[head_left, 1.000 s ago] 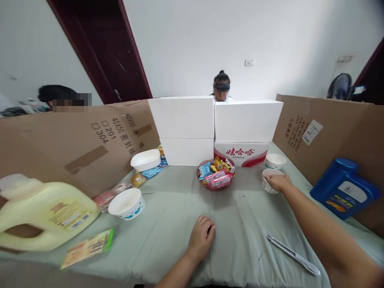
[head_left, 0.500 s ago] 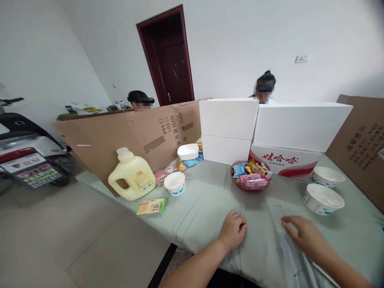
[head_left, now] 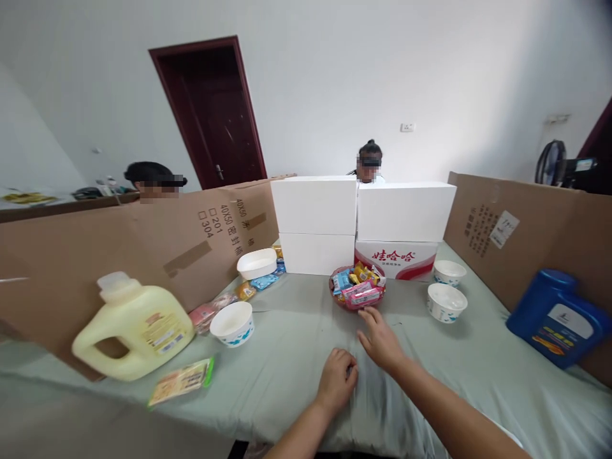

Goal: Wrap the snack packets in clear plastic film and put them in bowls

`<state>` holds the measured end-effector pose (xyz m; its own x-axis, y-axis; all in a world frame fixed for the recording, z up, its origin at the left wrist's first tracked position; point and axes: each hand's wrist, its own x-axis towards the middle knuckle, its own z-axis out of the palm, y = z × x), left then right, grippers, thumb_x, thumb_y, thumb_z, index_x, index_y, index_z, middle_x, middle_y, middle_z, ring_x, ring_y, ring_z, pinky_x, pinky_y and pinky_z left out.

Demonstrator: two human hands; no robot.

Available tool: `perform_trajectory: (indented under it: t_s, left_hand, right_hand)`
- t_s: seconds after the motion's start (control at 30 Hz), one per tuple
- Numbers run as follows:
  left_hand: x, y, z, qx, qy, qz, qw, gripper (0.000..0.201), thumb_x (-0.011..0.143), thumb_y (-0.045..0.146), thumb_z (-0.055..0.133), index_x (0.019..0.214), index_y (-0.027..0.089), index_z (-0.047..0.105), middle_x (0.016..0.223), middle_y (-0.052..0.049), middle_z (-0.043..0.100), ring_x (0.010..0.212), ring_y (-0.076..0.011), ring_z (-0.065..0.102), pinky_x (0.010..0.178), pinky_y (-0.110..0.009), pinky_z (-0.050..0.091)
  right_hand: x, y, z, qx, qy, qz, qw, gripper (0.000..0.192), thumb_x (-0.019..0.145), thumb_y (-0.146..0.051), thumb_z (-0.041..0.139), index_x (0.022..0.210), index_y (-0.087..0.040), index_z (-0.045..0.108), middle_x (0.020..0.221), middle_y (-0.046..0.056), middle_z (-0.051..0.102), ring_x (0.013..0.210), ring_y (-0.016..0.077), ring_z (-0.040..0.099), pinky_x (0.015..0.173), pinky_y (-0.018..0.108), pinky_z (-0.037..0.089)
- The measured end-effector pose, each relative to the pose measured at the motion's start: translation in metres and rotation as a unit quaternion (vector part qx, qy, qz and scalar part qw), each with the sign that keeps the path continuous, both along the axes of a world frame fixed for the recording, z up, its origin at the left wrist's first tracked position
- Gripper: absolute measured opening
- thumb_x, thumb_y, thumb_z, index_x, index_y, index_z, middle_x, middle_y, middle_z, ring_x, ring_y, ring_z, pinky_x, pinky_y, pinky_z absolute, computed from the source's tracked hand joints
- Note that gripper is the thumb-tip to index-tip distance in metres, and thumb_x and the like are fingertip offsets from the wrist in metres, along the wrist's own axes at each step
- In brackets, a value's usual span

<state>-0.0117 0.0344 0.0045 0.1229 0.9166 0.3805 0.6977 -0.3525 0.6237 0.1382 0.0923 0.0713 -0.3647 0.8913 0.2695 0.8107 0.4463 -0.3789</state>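
Observation:
My right hand (head_left: 381, 339) reaches toward a round reddish bowl (head_left: 340, 301) filled with wrapped snacks. Its fingers are spread at the bowl's near side and hold nothing; whether the fingertips touch the rim I cannot tell. Pink packets (head_left: 362, 295) lie at the front of the bowl, a blue packet (head_left: 341, 281) at the left and yellow ones (head_left: 364, 273) behind. Left of my right hand, my left hand (head_left: 337, 380) rests on the green cloth with its fingers curled in and no object showing in it.
White boxes (head_left: 315, 207) stand stacked behind the bowl. White paper bowls (head_left: 447, 302) sit at right, before a blue jug (head_left: 559, 322). At left are a yellow jug (head_left: 143, 325), a flat packet (head_left: 182, 381) and another paper bowl (head_left: 233, 324). Cardboard panels (head_left: 143, 245) flank the table; two people sit beyond.
My right hand has moved left and forward to the snack bowl. My left hand stays curled on the cloth. The view has turned right, bringing the blue jug into sight.

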Motion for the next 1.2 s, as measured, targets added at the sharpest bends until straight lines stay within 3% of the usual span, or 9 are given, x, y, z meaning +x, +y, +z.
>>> perform_trajectory:
  t_s: [0.07, 0.17, 0.4, 0.5, 0.7, 0.87, 1.0, 1.2]
  left_hand:
    - [-0.001, 0.001, -0.002, 0.003, 0.002, -0.008, 1.0, 0.013, 0.08, 0.011, 0.048, 0.073, 0.018, 0.057, 0.077, -0.005, 0.059, 0.083, -0.0216, 0.052, 0.075, -0.034, 0.042]
    - [-0.004, 0.003, -0.005, 0.01, -0.001, -0.019, 1.0, 0.014, 0.081, 0.012, 0.047, 0.073, 0.019, 0.056, 0.077, -0.005, 0.059, 0.083, -0.0215, 0.053, 0.075, -0.034, 0.042]
    - [-0.002, -0.001, -0.002, 0.009, -0.003, -0.011, 1.0, 0.013, 0.078, 0.011, 0.048, 0.071, 0.019, 0.056, 0.077, -0.005, 0.06, 0.083, -0.0219, 0.052, 0.075, -0.034, 0.042]
    - [0.0, -0.001, -0.001, 0.008, -0.004, 0.005, 1.0, 0.013, 0.075, 0.009, 0.05, 0.069, 0.019, 0.057, 0.076, -0.005, 0.061, 0.082, -0.0209, 0.054, 0.075, -0.032, 0.043]
    - [-0.001, 0.001, 0.001, 0.008, -0.013, 0.001, 1.0, 0.013, 0.076, 0.01, 0.049, 0.07, 0.019, 0.057, 0.076, -0.005, 0.061, 0.082, -0.0219, 0.054, 0.075, -0.034, 0.043]
    - [-0.004, 0.001, 0.003, 0.008, -0.007, -0.02, 1.0, 0.015, 0.083, 0.018, 0.047, 0.071, 0.019, 0.057, 0.076, -0.004, 0.06, 0.081, -0.0215, 0.053, 0.075, -0.034, 0.043]
    - [-0.005, 0.0, 0.004, 0.006, -0.007, -0.027, 1.0, 0.018, 0.085, 0.022, 0.046, 0.071, 0.019, 0.057, 0.076, -0.004, 0.06, 0.081, -0.0212, 0.054, 0.075, -0.034, 0.043]
    - [-0.006, 0.001, 0.002, 0.009, -0.006, -0.028, 1.0, 0.019, 0.086, 0.024, 0.045, 0.071, 0.02, 0.056, 0.076, -0.004, 0.06, 0.08, -0.0208, 0.054, 0.075, -0.034, 0.043]
  right_hand:
    - [-0.013, 0.029, 0.011, 0.002, -0.017, -0.047, 0.999, 0.045, 0.085, -0.02, 0.054, 0.129, -0.015, 0.047, 0.137, 0.016, 0.043, 0.117, 0.0258, 0.052, 0.097, 0.035, 0.041]
    - [-0.023, 0.054, 0.013, -0.012, -0.047, -0.091, 0.995, 0.034, 0.083, -0.022, 0.06, 0.116, -0.015, 0.055, 0.123, 0.015, 0.053, 0.106, 0.027, 0.058, 0.088, 0.035, 0.045]
    - [-0.011, 0.045, 0.005, -0.01, -0.093, -0.094, 0.991, 0.018, 0.088, -0.025, 0.055, 0.104, -0.017, 0.057, 0.112, 0.013, 0.057, 0.103, 0.0243, 0.058, 0.083, 0.031, 0.042]
    - [0.013, 0.027, 0.004, 0.002, -0.102, -0.074, 0.992, 0.012, 0.089, -0.023, 0.051, 0.099, -0.018, 0.057, 0.109, 0.012, 0.058, 0.099, 0.0239, 0.059, 0.08, 0.031, 0.042]
    - [0.086, -0.028, -0.002, 0.045, -0.095, -0.055, 0.993, 0.013, 0.091, -0.027, 0.045, 0.087, -0.021, 0.056, 0.097, 0.008, 0.058, 0.089, 0.022, 0.059, 0.074, 0.031, 0.043]
    - [0.135, -0.062, 0.004, 0.065, -0.088, -0.137, 0.985, 0.017, 0.091, -0.033, 0.045, 0.083, -0.023, 0.055, 0.092, 0.005, 0.059, 0.08, 0.0196, 0.06, 0.066, 0.029, 0.043]
    - [0.167, -0.064, 0.009, 0.063, -0.128, -0.212, 0.967, 0.018, 0.093, -0.034, 0.044, 0.087, -0.022, 0.056, 0.094, 0.005, 0.06, 0.08, 0.0194, 0.061, 0.064, 0.028, 0.041]
    - [0.206, -0.038, 0.01, 0.043, -0.183, -0.281, 0.941, 0.019, 0.094, -0.034, 0.044, 0.092, -0.021, 0.058, 0.1, 0.007, 0.06, 0.085, 0.0203, 0.062, 0.066, 0.028, 0.04]
